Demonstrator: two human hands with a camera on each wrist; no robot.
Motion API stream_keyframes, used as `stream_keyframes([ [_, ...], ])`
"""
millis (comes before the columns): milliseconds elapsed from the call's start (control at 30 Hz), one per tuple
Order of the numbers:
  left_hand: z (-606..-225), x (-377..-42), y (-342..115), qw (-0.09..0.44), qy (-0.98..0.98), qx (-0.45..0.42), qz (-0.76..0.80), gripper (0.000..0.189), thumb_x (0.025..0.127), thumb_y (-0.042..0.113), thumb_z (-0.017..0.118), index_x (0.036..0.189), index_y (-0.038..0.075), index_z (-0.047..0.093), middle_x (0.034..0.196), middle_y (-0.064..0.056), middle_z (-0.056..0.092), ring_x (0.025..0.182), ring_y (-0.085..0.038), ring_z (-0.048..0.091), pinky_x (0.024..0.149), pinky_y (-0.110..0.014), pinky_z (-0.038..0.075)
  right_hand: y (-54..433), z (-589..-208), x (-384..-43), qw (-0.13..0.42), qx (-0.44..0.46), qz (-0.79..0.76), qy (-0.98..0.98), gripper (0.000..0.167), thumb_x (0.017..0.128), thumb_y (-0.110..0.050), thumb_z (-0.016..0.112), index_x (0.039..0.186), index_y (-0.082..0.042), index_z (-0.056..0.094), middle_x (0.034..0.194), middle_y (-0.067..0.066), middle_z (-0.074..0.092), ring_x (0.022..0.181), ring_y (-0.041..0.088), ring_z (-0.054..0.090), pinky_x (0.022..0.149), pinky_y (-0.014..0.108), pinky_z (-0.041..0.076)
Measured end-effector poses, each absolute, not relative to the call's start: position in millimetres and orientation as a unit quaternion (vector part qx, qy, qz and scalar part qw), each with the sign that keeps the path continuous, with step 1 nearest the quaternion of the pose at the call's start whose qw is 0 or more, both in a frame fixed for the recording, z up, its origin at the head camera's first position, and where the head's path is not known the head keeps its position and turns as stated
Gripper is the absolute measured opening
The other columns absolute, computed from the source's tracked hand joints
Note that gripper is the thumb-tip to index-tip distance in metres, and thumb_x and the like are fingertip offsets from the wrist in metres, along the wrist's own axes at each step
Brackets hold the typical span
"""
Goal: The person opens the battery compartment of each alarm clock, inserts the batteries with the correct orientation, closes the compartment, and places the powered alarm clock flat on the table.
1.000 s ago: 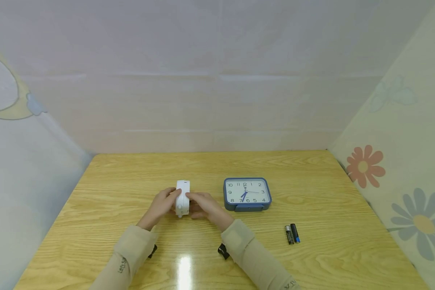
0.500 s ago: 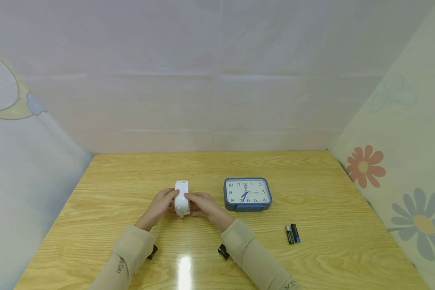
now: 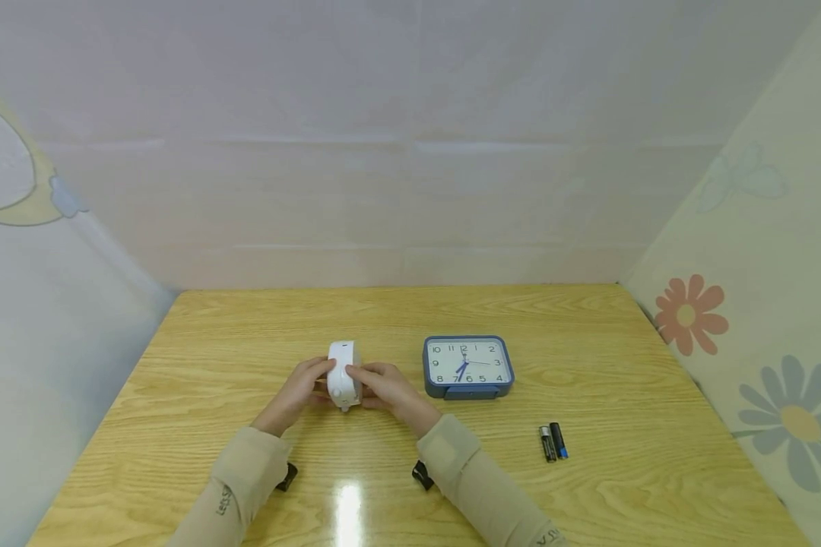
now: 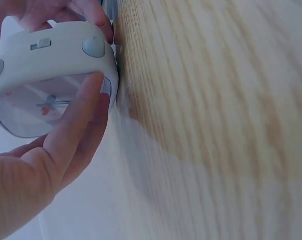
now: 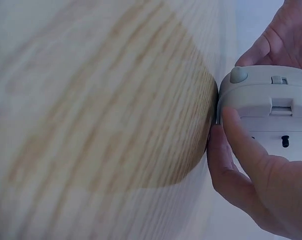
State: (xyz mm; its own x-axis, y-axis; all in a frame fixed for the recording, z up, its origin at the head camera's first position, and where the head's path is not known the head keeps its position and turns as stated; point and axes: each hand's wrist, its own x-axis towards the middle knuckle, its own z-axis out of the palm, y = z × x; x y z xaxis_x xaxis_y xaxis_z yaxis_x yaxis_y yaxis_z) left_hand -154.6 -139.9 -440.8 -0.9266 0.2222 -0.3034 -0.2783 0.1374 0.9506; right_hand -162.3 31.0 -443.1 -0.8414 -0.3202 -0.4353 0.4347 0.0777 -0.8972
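Head: white alarm clock (image 3: 342, 385) nearer left edge of table (image 3: 246, 319) than right, gripped between left hand (image 3: 302, 385) and right hand (image 3: 388, 386); blue-framed alarm clock (image 3: 482, 368), two batteries (image 3: 558, 441) nearer right edge
Left wrist: left fingers holding across dial (image 4: 23, 114)
Right wrist: right fingers holding back (image 5: 275, 124)

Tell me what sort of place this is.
Likely an indoor tabletop nook: a wood-grain table, a creased pale backdrop behind it, and a flower-printed side wall on the right.
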Motion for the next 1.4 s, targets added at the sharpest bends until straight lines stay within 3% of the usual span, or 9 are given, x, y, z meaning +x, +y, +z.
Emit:
stream_keyframes([
  [367,-444.0,-154.4,-149.9,0.206,0.699,0.030,0.684,0.050,0.100,0.024,0.031,0.130,-0.016,0.034,0.110,-0.019,0.056,0.092,-0.022,0.059,0.080,-0.046,0.051,31.7,-444.3,-160.9,0.278,0.027,-0.678,0.680,0.072,0.085,-0.028,0.064,0.137,0.008,0.030,0.126,0.025,0.047,0.106,0.032,0.054,0.085,0.043,0.049],
  [600,-447.5,-154.0,-152.9,0.195,0.689,0.037,0.697,0.046,0.100,0.016,0.027,0.129,-0.020,0.032,0.115,-0.025,0.054,0.095,-0.022,0.059,0.081,-0.049,0.050,31.0,-449.9,-161.6,0.257,0.003,-0.663,0.703,0.077,0.081,-0.022,0.069,0.139,0.007,0.027,0.127,0.026,0.046,0.101,0.029,0.057,0.078,0.039,0.053],
  [767,-443.5,-152.5,-151.2,0.188,0.702,0.029,0.687,0.046,0.101,0.016,0.026,0.137,-0.012,0.024,0.122,-0.033,0.045,0.097,-0.028,0.057,0.079,-0.050,0.051,31.0,-451.3,-161.1,0.242,-0.010,-0.646,0.724,0.076,0.081,-0.022,0.069,0.138,0.006,0.029,0.121,0.024,0.051,0.098,0.026,0.058,0.076,0.036,0.054],
  [933,-440.4,-151.9,-149.4,0.137,0.741,0.026,0.657,0.049,0.099,0.009,0.028,0.144,-0.001,0.012,0.119,-0.037,0.045,0.089,-0.029,0.060,0.071,-0.048,0.054,30.4,-453.4,-160.9,0.228,-0.018,-0.643,0.731,0.068,0.081,-0.018,0.070,0.135,0.006,0.037,0.117,0.022,0.054,0.096,0.024,0.058,0.075,0.035,0.054],
  [1133,-440.8,-153.3,-150.4,0.101,0.777,0.016,0.621,0.045,0.098,0.007,0.032,0.141,-0.002,0.025,0.115,-0.033,0.051,0.084,-0.027,0.061,0.065,-0.041,0.056,29.4,-454.1,-160.9,0.222,-0.009,-0.631,0.743,0.069,0.079,-0.013,0.071,0.135,0.006,0.036,0.123,0.024,0.051,0.096,0.023,0.057,0.073,0.031,0.054],
  [1400,-441.7,-155.6,-153.0,0.093,0.793,0.013,0.603,0.044,0.098,0.009,0.036,0.140,-0.003,0.029,0.108,-0.028,0.057,0.077,-0.021,0.061,0.063,-0.040,0.056,29.3,-454.7,-160.4,0.211,-0.006,-0.630,0.747,0.064,0.077,-0.004,0.072,0.132,0.006,0.041,0.110,0.019,0.055,0.089,0.022,0.058,0.071,0.029,0.055],
])
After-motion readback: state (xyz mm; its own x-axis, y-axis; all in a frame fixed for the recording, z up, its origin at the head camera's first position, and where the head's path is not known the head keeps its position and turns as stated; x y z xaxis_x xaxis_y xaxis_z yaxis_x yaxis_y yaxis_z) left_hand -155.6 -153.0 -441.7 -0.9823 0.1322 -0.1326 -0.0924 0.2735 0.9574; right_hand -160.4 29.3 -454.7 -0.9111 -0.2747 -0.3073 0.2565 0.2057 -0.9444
